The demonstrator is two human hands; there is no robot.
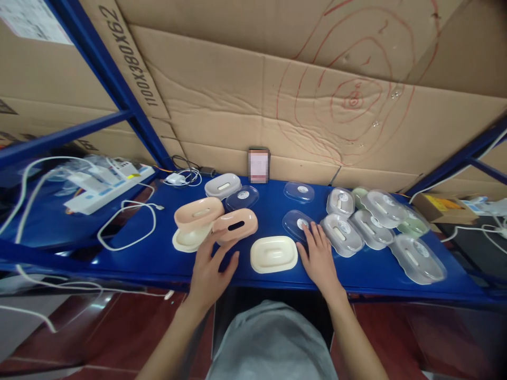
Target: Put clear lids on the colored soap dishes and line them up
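My left hand [213, 270] is open, thumb apart, with its fingertips at the near left edge of a peach oval cover [247, 222] that has a dark slot. Behind it, a second peach piece [190, 214] rests tilted on a cream oval tray [184, 240]. Between my hands lies a cream rectangular dish [274, 254] with a raised middle. My right hand [319, 259] is open, its fingers stretched toward the right edge of a clear lid [292, 224] with a round label. Whether the fingertips press on that lid, I cannot tell.
Several clear-lidded boxes [344, 237] crowd the right side. Another clear lid [293, 191], a grey oval piece [216, 186] and a dark clear lid [249, 196] lie behind. A phone-like device [259, 166] leans on the cardboard. A power strip [106, 191] and cables occupy the left.
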